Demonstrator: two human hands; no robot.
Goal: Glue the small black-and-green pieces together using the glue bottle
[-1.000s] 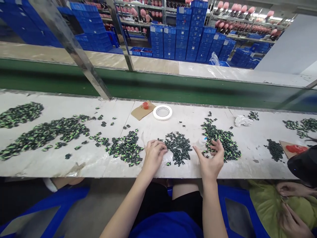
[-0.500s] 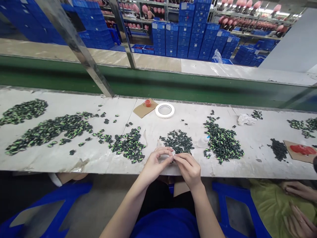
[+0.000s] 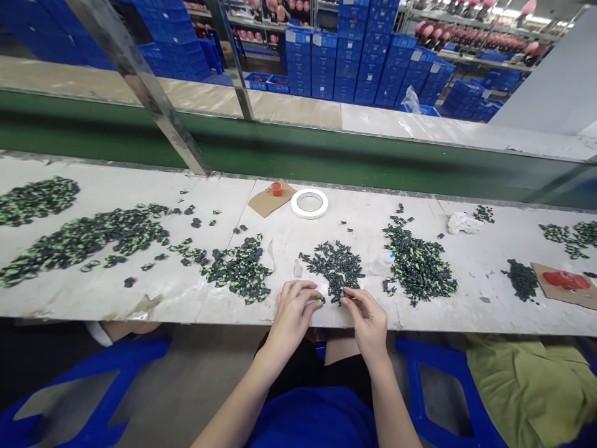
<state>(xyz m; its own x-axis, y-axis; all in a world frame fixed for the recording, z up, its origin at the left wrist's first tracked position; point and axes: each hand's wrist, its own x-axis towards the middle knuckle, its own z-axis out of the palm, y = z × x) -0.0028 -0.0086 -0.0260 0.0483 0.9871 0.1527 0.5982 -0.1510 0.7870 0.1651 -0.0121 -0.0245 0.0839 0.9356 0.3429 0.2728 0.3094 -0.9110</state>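
Near the table's front edge, my left hand (image 3: pixel 293 311) is closed, pinching a small black-and-green part (image 3: pixel 321 300) between thumb and fingertips. Beside it, my right hand (image 3: pixel 368 316) has thumb and forefinger together at the near edge of a pile of small black parts (image 3: pixel 336 264). Its fingertips seem to be on a small black piece there, partly hidden by the fingers. To the left of my hands lies a pile of black-and-green parts (image 3: pixel 240 270). A larger pile of similar parts (image 3: pixel 422 264) lies to the right.
A white tape roll (image 3: pixel 310 203) lies behind the black pile, beside a red cup (image 3: pixel 277 188) on cardboard (image 3: pixel 265 204). A small clear bottle (image 3: pixel 381 264) stands right of the black pile. Blue stools (image 3: pixel 443 386) flank me. A green-clothed person (image 3: pixel 522 386) sits at right.
My hands have moved apart from where their fingertips met. The right hand has come down to the black pile; the left has lowered with the black-and-green part now showing.
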